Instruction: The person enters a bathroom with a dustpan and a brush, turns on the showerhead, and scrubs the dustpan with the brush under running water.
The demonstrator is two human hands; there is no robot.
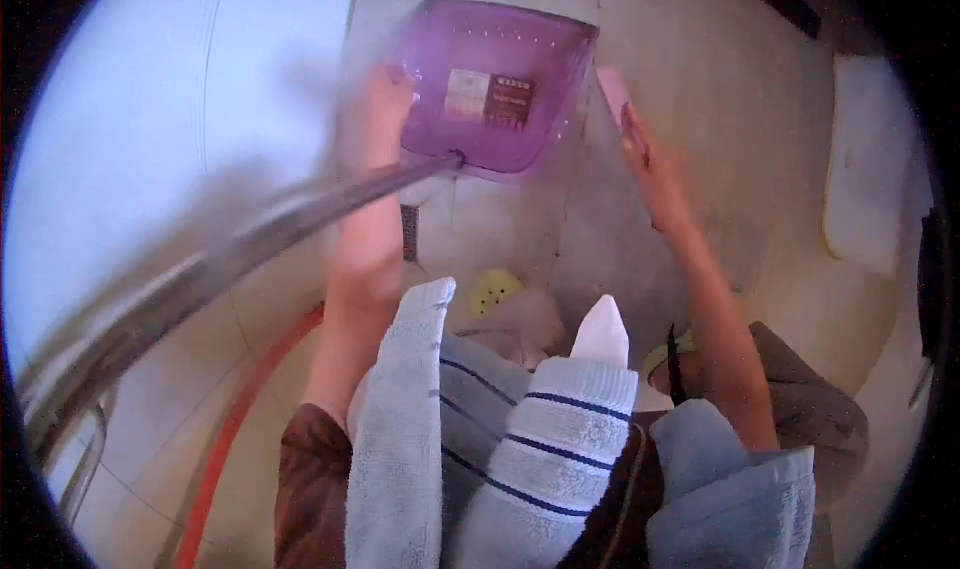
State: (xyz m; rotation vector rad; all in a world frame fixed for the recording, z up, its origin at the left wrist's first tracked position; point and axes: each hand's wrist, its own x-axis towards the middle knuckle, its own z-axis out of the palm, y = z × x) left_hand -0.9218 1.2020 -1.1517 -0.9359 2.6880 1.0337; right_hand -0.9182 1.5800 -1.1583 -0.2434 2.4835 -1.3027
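Note:
A see-through purple plastic basket [555,79] with rows of small dots or holes along its sides and a label [488,99] on its base is tilted up ahead of me. My left hand [388,104] grips its left edge, fingers partly hidden behind it. On the other side, my right hand [652,174] is closed around a flat pink block [612,91], its exact kind unclear. That block is close to the basket's right side, apparently not touching it.
A blurred metal pipe [280,224] crosses from the lower left up to the basket's near edge. Below it runs a red hose [235,434]. A striped towel [395,439] hangs over my front. The tiled floor has a drain grate [409,231]; a yellow dotted shoe [495,291] shows below.

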